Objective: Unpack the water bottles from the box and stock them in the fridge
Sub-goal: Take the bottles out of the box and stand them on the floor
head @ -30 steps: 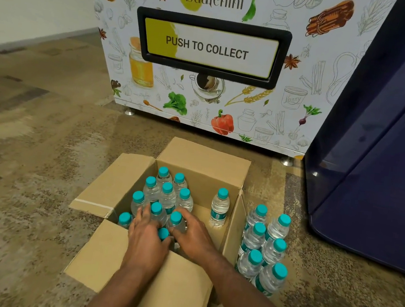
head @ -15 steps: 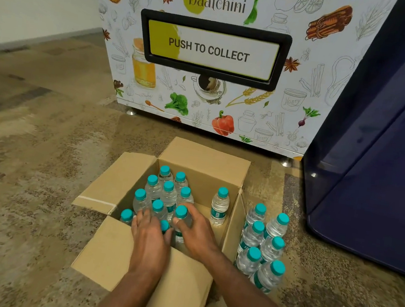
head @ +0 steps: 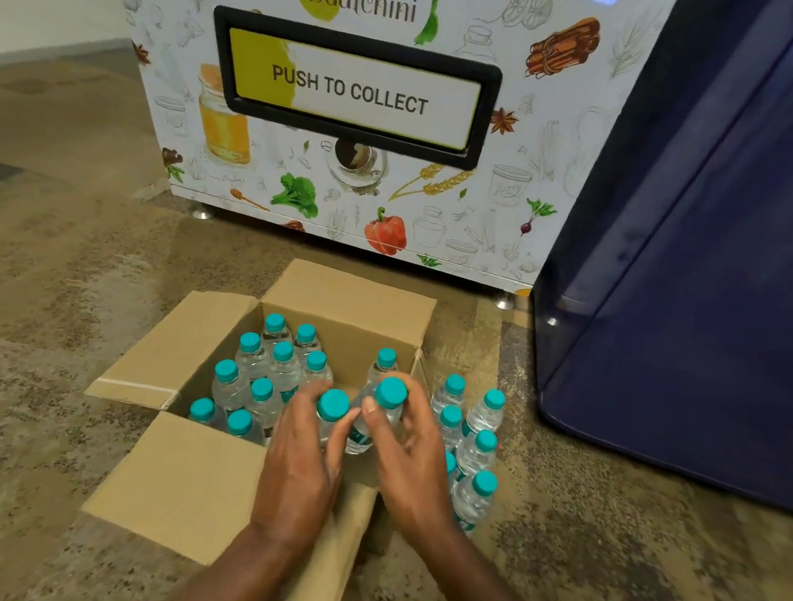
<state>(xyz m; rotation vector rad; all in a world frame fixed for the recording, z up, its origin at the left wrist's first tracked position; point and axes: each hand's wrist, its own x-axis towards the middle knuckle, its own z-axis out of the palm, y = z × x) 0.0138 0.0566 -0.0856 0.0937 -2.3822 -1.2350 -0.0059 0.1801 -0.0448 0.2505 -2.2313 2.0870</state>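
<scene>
Unpacking is partly complete: several bottles stand on the floor beside the box, and more stand inside it. The left hand and right hand each grip one raised bottle. Fridge stocking appears not yet begun.

- The box sits on the floor, its flaps spread towards 12, 6 and 9 o'clock.
- A cluster of bottles stands upright in the box's 9 o'clock half. A lone bottle stands near its 2 o'clock corner.
- The floor bottles stand in two rows just outside the box wall at 3 o'clock.
- The vending machine stands behind the box at 12 o'clock, with the tall cabinet beside it at 2 o'clock.
- Reaching in from 6 o'clock, the left hand grips the first raised bottle and the right hand grips the second raised bottle. The two bottles are side by side over the box's 4 o'clock part.
</scene>
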